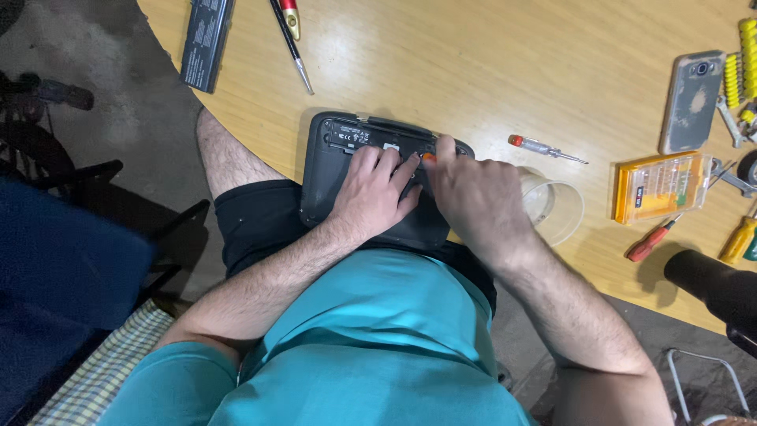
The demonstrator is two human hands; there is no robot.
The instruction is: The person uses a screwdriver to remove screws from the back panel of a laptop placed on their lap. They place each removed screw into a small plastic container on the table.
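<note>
The left hand [371, 197] presses flat, fingers spread, on the upturned dark-grey plastic laptop [331, 170]; right hand [473, 201] fingers pinch an orange-tipped tool [428, 157]. The laptop looks rigid, moderately heavy, best gripped by its edges.

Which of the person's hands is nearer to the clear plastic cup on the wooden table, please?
Right. The right hand lies just beside the clear plastic cup, almost touching it; the left hand rests farther away on the black laptop.
</note>
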